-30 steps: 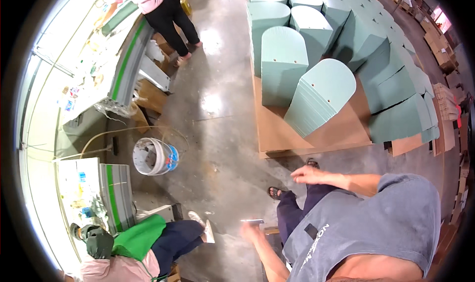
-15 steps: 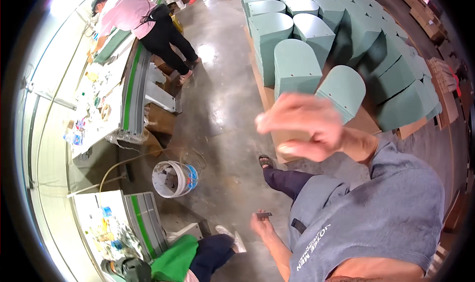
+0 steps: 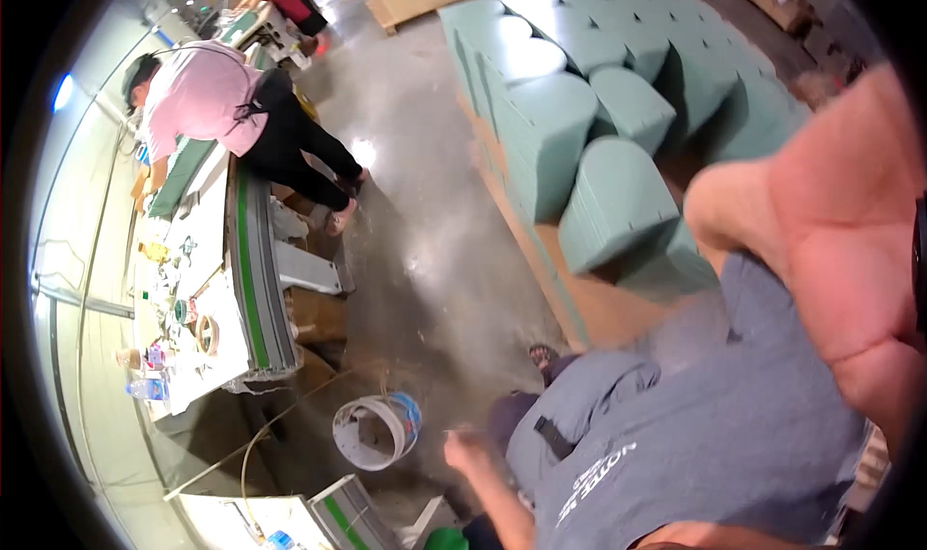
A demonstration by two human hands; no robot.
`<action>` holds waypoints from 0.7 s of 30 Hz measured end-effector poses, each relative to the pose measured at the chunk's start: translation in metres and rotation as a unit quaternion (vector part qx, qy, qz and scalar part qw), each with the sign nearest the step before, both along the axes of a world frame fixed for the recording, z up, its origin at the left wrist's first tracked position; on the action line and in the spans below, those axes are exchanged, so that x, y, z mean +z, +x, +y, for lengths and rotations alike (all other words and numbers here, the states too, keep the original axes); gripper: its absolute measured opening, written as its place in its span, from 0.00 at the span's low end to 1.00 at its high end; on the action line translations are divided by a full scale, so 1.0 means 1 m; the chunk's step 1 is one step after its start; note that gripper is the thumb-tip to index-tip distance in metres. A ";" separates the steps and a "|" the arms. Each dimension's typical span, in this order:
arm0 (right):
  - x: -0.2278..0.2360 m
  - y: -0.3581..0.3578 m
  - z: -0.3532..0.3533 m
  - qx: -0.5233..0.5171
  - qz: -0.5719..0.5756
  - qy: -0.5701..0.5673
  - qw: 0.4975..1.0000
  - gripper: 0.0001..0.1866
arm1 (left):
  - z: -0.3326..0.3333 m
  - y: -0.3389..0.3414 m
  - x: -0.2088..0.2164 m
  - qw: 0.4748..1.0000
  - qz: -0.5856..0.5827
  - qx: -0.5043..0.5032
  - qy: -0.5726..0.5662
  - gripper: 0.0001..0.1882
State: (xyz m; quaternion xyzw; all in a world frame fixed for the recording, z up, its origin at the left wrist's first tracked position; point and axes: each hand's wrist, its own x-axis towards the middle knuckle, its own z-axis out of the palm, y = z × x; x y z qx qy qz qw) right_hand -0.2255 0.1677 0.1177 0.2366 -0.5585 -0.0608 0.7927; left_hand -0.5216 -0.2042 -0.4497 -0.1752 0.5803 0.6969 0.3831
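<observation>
My left hand (image 3: 469,452) is low in front of my body, its fingers closed. A thin edge of a small flat piece (image 3: 451,434) shows at the fingertips, too blurred to name. My right hand (image 3: 821,212) is raised very close at the right edge of the view; its palm side and one blurred digit show, while the other fingers are cut off or hidden. Beyond it stand stacks of pale green round-ended panels (image 3: 618,202), the nearest one tilted, on a brown cardboard sheet (image 3: 541,270).
To the left runs a long workbench (image 3: 217,309) with a green stripe, bottles and tape rolls. A person in a pink shirt (image 3: 208,96) bends over its far end. A white bucket (image 3: 372,434) stands on the floor, and a second bench (image 3: 208,516) is nearer.
The view has swung, with bench and bucket lower in it. My right hand has moved right and closer from in front of the panels. My left hand stays low, still closed.
</observation>
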 end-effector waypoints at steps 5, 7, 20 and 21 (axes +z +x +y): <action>0.013 -0.023 0.023 -0.044 -0.015 0.025 0.999 0.33 | 0.097 -0.084 0.033 0.997 -0.018 -0.056 0.051 0.09; 0.020 -0.019 0.032 -0.070 -0.022 0.033 0.997 0.33 | 0.152 -0.108 0.072 0.993 -0.038 -0.108 0.011 0.10; -0.112 -0.130 0.063 -0.371 -0.115 -0.399 0.831 0.27 | 0.388 -0.216 0.159 0.833 0.250 -0.493 -0.012 0.16; -0.131 -0.134 0.050 -0.427 -0.135 -0.525 0.724 0.27 | 0.408 -0.208 0.163 0.810 0.275 -0.519 0.003 0.15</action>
